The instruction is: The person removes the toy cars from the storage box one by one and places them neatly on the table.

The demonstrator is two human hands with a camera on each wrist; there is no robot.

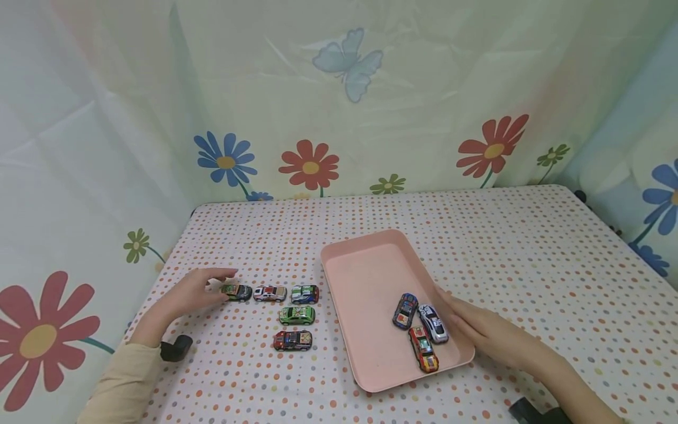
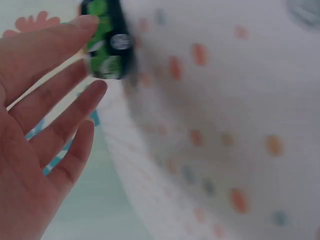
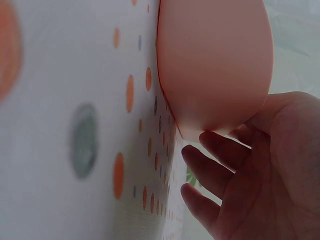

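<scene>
My left hand (image 1: 197, 291) is at the left end of a row of toy cars, its thumb at the rear of a dark green-and-black toy car (image 1: 238, 292). In the left wrist view that toy car (image 2: 107, 40) touches one digit, while the other fingers are spread apart from it. On the right, my right hand (image 1: 495, 333) holds the pink tray (image 1: 365, 282) by its side, thumb over the rim and fingers along the outer wall. Three toy cars lie in the tray: a blue one (image 1: 405, 311), a white one (image 1: 433, 323) and a red-yellow one (image 1: 424, 350).
Beside the tray's left side are a white toy car (image 1: 270, 293), a blue-green one (image 1: 304, 294), a lime green one (image 1: 297, 315) and a red-black one (image 1: 293, 340). All stand on a dotted tablecloth (image 1: 254, 247). A flowered curtain (image 1: 424, 88) hangs behind the table.
</scene>
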